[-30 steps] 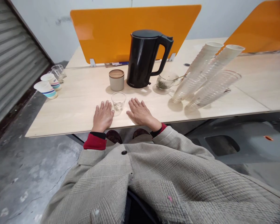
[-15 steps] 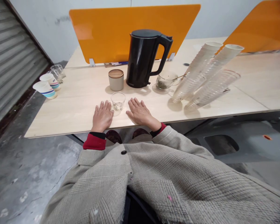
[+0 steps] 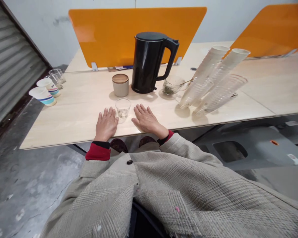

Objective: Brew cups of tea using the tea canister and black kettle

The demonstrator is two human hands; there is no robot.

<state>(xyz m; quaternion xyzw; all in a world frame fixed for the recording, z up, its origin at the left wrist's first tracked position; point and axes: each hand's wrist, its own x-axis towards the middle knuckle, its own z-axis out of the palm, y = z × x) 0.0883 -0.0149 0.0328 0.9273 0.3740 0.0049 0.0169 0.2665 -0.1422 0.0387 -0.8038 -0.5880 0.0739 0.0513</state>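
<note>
Two hands, yours, head view: left hand [image 3: 106, 123] and right hand [image 3: 147, 119], both palm down on the pale wooden table [image 3: 62, 127], fingers extended, nothing gripped by either. One clear cup [image 3: 123, 105], small, standing upright between them near the table's front edge, just beside your left thumb; a scatter of small dark bits [image 3: 123, 113] lies low inside it. Handling, by judgement: light, thin-walled and probably smooth, whether plastic or glass you cannot tell for sure; take hold of it round the sides below the rim, with a mild squeeze, since it may flex or tip and spill the bits. Behind it, one grey canister [image 3: 121, 89] with a wooden lid [image 3: 120, 78], and one black kettle [image 3: 145, 64], handle turned to your right. Beyond your right hand, one ribbed glass cup [image 3: 171, 86] with dark leaf-like contents and a thin utensil, then several stacks of nested cups [image 3: 222, 71], seen at a slant. Far to your left, two striped paper cups [image 3: 42, 96] at the table's side edge. One orange panel [image 3: 101, 33] at the back.
</note>
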